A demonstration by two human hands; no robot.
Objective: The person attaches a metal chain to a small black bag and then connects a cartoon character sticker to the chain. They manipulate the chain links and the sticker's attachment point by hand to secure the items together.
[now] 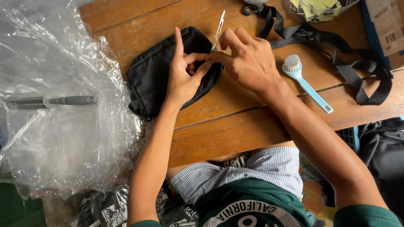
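A black fabric pouch (158,71) lies on the wooden table (235,122). Above its right side my left hand (183,73) and my right hand (248,59) meet. My right hand pinches a thin metal tool (219,29), like tweezers, whose tip points up and away. My left hand's thumb and middle fingers close on something small at the tool's lower end; I cannot see what it is. The left index finger sticks straight up.
Crumpled clear plastic sheeting (63,101) covers the left side, with a grey-handled tool (52,101) under it. A light blue brush (305,82) lies right of my hands. A black strap (336,46) with a buckle runs along the far right. A clear container (320,8) stands at the back.
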